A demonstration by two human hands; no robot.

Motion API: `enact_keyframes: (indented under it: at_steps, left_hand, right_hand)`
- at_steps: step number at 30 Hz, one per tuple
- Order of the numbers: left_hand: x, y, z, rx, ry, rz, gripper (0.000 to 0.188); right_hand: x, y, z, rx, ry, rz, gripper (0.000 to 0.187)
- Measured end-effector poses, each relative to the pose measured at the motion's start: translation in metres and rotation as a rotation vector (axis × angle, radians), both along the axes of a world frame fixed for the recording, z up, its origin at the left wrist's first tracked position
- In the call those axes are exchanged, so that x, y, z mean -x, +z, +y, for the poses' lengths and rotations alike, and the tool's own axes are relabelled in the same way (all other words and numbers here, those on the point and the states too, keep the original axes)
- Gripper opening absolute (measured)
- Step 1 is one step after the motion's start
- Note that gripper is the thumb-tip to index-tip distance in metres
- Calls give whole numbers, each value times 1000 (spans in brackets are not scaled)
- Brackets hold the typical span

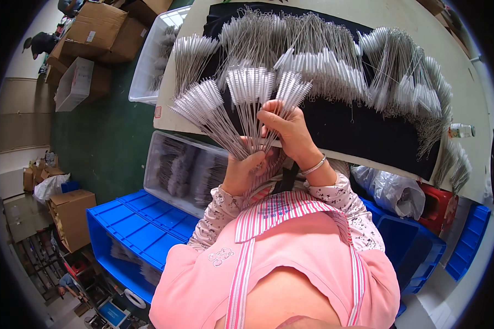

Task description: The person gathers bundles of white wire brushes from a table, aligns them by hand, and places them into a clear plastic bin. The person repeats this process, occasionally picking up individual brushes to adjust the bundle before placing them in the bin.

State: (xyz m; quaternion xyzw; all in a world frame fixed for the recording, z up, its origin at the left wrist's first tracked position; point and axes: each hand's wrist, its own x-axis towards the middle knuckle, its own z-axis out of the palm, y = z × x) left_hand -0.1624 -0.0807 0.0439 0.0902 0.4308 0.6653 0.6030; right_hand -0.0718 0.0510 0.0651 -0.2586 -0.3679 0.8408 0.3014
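My left hand (243, 173) is closed round the thin wire stems of a bunch of cleaning brushes (201, 104) with white bristle heads. The bunch fans upward in three clusters, held over the table's near edge. At the right side of the fan, my right hand (292, 130) has thumb and fingers pinched on stems between the middle and right clusters; how many it grips is hidden. Beyond both hands, piles of similar wire brushes (326, 68) lie in rows on a black cloth (362, 129) spread over the pale table (469, 96).
Below the table edge at left stands a translucent bin (155, 164) holding more brushes, beside blue crates (142, 211). Another white bin (142, 82) adjoins the table's left end. A small jar (461, 130) is at the right. A red stool (439, 205) and blue crates flank me.
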Motion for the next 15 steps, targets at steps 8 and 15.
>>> enact_keyframes:
  at_steps: [8, 15]
  left_hand:
    - [-1, 0, 3, -10, 5, 25, 28]
    - [-4, 2, 4, -71, 6, -29, 27]
  right_hand:
    - [0, -3, 1, -3, -53, 0, 8]
    - [-6, -8, 4, 87, -29, 40, 9]
